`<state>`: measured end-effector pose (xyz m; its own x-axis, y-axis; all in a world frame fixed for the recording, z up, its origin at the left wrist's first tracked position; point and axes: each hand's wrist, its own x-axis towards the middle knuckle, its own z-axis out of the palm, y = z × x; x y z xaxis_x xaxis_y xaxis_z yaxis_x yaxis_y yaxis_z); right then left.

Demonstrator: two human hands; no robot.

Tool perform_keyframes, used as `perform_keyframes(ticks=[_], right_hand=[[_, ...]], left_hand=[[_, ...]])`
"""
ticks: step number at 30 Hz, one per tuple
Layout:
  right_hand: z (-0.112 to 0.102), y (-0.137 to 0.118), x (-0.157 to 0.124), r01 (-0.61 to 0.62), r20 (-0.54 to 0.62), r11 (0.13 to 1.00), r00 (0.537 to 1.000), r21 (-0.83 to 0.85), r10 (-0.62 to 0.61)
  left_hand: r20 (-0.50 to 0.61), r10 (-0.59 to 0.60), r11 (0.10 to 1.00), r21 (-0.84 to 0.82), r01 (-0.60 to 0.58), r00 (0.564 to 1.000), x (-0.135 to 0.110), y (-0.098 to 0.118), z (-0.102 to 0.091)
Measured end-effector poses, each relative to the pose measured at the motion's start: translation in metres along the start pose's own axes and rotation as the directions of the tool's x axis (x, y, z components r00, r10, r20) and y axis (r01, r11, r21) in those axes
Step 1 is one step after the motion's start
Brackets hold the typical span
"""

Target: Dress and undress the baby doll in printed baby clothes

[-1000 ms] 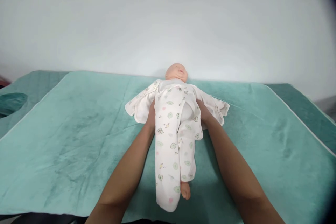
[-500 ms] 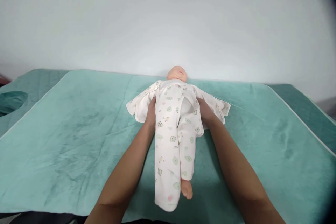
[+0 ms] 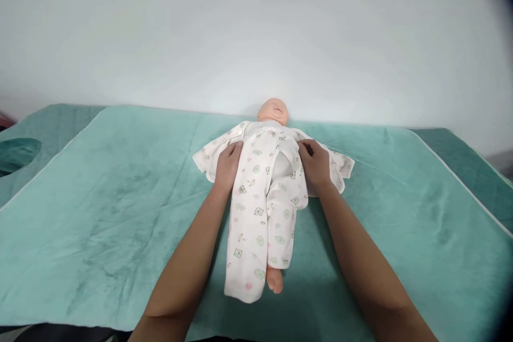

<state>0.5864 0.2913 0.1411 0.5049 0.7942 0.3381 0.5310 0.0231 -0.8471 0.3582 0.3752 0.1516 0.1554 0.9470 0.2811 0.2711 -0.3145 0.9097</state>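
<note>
A baby doll lies on its back on a teal towel, head toward the wall. It wears a white printed sleepsuit, open at the chest, with one bare foot showing. My left hand rests on the suit's left flap beside the doll's torso, fingers curled on the cloth. My right hand lies on the right flap, fingertips pinching the fabric edge near the chest.
The towel covers a darker green padded table against a white wall. A round face hole in the table shows at far left. The table's near edge runs along the bottom of the view.
Both hands came out from under the doll's sides and now lie on top of the suit's flaps. The doll's legs have lowered and shifted slightly left.
</note>
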Motion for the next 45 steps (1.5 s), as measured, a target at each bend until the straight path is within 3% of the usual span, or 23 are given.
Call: perform_keyframes(ticks=[3, 6, 8, 11, 13, 15, 18, 20, 23, 25, 27, 32, 37, 40, 45], right_hand=[[0.003, -0.002, 0.000, 0.089, -0.024, 0.990, 0.996, 0.107, -0.087], [0.005, -0.001, 0.002, 0.142, 0.088, 0.970, 0.983, 0.200, -0.162], [0.005, 0.001, 0.003, 0.146, 0.153, 0.965, 0.971, 0.220, -0.182], [0.005, 0.000, 0.001, 0.173, 0.214, 0.968, 0.954, 0.182, -0.211], [0.005, -0.006, -0.005, 0.224, 0.165, 0.966, 0.956, 0.128, -0.244], [0.004, -0.016, -0.020, 0.302, 0.034, 0.952, 0.952, 0.054, -0.304], [-0.005, -0.035, -0.062, 0.392, -0.086, 0.920, 0.916, -0.030, -0.393], [-0.017, -0.043, -0.102, 0.408, 0.042, 0.913, 0.912, -0.016, -0.407], [-0.037, -0.042, -0.169, 0.339, 0.394, 0.941, 0.862, 0.022, -0.319], [-0.047, -0.036, -0.205, 0.287, 0.468, 0.958, 0.849, -0.019, -0.246], [-0.050, -0.031, -0.226, 0.290, 0.449, 0.954, 0.865, -0.080, -0.225], [-0.042, -0.033, -0.230, 0.298, 0.389, 0.938, 0.897, -0.178, -0.211], [-0.054, -0.051, -0.243, 0.259, 0.393, 0.963, 0.879, 0.077, -0.268], [-0.066, -0.061, -0.262, 0.272, 0.449, 0.945, 0.832, 0.184, -0.327], [-0.078, -0.069, -0.270, 0.513, 0.559, 0.858, 0.717, -0.020, -0.416]], left_hand=[[-0.092, 0.138, 0.990, 0.048, -0.134, 0.986, 0.000, 0.003, -0.002], [0.043, 0.236, 0.971, 0.014, -0.237, 0.971, 0.000, 0.005, -0.003], [0.183, 0.186, 0.982, -0.022, -0.186, 0.965, 0.001, 0.005, -0.005], [0.255, 0.086, 0.996, -0.026, -0.083, 0.963, 0.003, 0.004, -0.007], [0.250, 0.073, 0.997, -0.037, -0.066, 0.965, 0.002, 0.002, -0.005], [0.214, 0.079, 0.996, -0.045, -0.070, 0.974, -0.002, -0.003, -0.003], [0.075, 0.086, 0.996, -0.026, -0.084, 0.993, -0.017, -0.012, -0.001], [-0.022, 0.087, 0.996, -0.006, -0.087, 0.996, -0.035, -0.019, -0.004], [-0.058, 0.055, 0.998, -0.013, -0.056, 0.997, -0.072, -0.026, -0.013], [-0.036, 0.025, 1.000, -0.019, -0.025, 0.999, -0.096, -0.029, -0.021], [0.000, 0.021, 1.000, 0.010, -0.021, 1.000, -0.114, -0.031, -0.028], [0.194, 0.191, 0.954, 0.195, -0.229, 0.962, -0.125, -0.038, -0.034], [0.241, 0.265, 0.922, 0.219, -0.318, 0.934, -0.119, -0.038, -0.034], [0.250, 0.280, 0.915, 0.221, -0.336, 0.927, -0.118, -0.040, -0.034], [0.245, 0.268, 0.914, 0.241, -0.326, 0.932, -0.117, -0.045, -0.032]])
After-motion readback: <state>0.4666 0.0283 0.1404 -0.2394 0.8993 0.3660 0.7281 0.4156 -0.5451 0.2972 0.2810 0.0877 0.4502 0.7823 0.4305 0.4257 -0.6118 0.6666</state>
